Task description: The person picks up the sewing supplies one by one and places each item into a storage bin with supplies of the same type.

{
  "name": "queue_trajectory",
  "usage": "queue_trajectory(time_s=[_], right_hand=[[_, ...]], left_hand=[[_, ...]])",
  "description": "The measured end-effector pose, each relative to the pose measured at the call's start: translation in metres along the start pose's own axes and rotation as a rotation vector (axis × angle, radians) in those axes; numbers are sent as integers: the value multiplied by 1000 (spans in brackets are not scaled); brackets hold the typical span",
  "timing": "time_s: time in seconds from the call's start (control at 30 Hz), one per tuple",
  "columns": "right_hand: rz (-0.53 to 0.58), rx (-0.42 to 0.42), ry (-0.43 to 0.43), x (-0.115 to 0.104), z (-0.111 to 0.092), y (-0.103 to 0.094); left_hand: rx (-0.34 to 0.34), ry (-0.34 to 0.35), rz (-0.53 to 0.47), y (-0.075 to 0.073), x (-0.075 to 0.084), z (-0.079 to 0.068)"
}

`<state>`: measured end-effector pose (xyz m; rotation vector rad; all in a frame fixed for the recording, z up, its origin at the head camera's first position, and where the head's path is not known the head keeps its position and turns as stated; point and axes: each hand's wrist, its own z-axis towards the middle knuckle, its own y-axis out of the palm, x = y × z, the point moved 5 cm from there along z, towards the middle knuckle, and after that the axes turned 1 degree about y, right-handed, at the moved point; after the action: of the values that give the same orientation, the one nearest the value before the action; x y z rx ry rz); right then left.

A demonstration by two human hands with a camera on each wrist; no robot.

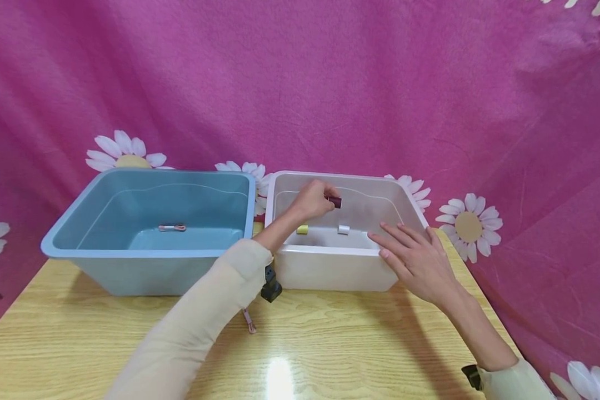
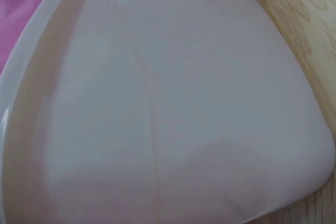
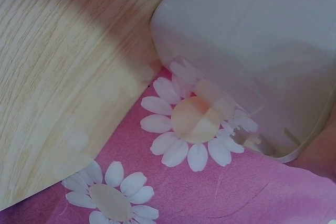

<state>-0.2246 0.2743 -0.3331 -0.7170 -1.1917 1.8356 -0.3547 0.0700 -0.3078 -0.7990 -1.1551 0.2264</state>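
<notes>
Over the inside of the white bin, my left hand pinches a small dark maroon piece whose exact kind I cannot tell. Below it, a small yellow piece and a small white piece lie inside the bin. My right hand rests on the bin's right front rim with its fingers spread. The left wrist view shows only the bin's pale wall; neither the left hand's grip nor the maroon piece appears there. At the right wrist view's edge, a bit of the right hand shows.
A blue bin stands left of the white one, with a pinkish folded cord inside. Another pinkish cord lies on the wooden table, partly hidden by the left forearm. A pink flowered cloth hangs behind.
</notes>
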Motion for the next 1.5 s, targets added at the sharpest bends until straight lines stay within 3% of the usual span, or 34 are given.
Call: queue_trajectory(time_s=[0.23,0.43,0.93,1.2,1.5], right_hand=[[-11,15,-16,-1,0,-1],[-11,27,-20,-1,-1,-1],[-10,26,-24,0,-1,-1],[-10,23,-22,-1,0,-1],[-10,21,-25,0,0,-1]], left_hand=[[6,-10,29,4,-1,4],[-27,-24,32,8,-3,3],[-58,-1,106,13,-3,2],[-74,-15,85,14,-3,2],[-68,9,149,14,-3,3]])
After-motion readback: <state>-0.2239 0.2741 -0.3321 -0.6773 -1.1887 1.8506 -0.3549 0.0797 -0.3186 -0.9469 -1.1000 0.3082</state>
